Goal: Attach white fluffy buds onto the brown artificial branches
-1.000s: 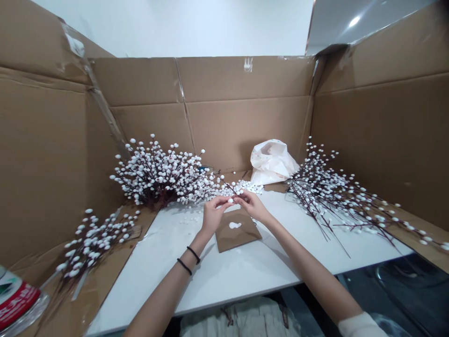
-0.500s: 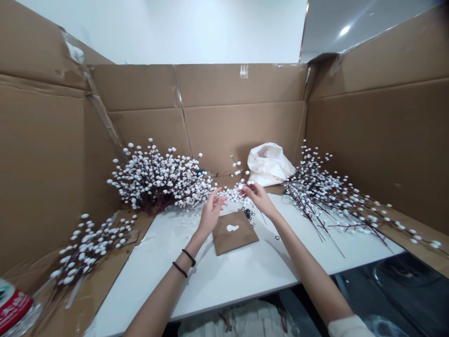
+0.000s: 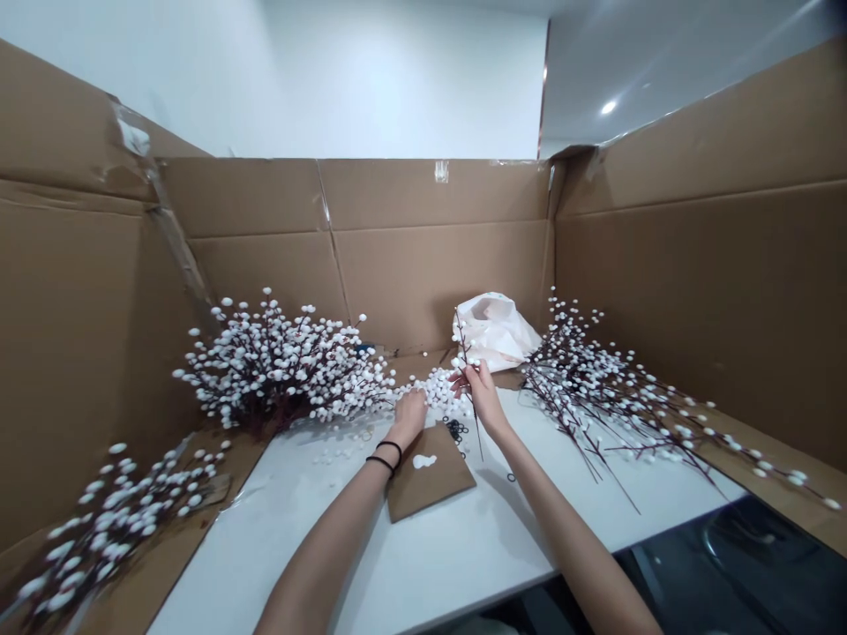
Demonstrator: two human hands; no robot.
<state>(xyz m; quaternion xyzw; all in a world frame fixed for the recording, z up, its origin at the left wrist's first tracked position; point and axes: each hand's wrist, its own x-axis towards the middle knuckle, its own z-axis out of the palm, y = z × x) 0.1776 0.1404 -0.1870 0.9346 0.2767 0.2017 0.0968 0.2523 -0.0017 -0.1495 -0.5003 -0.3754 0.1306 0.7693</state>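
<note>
Cardboard square (image 3: 433, 496) lies at twelve o'clock, bearing a white blob (image 3: 424, 461). Just beyond, your left hand (image 3: 411, 411) is at loose white beads (image 3: 442, 385) — its fingers are hidden, so I can't tell their state. Slightly past twelve, your right hand (image 3: 485, 397) clamps a beaded twig (image 3: 475, 425) between its fingers, nearly upright — behind sits a white bag (image 3: 499, 331).

On my feed, the thin dark stem (image 3: 461, 338) is standing nearly upright in a grasp, just right of the brown cardboard square (image 3: 430, 494), its top tipping slightly left, white berries dotting the upper part and the lower end hanging bare. Loose white balls (image 3: 442, 388) are lying heaped beyond the square, which is lying flat and carrying an irregular white blob (image 3: 424, 461) near its middle.
</note>
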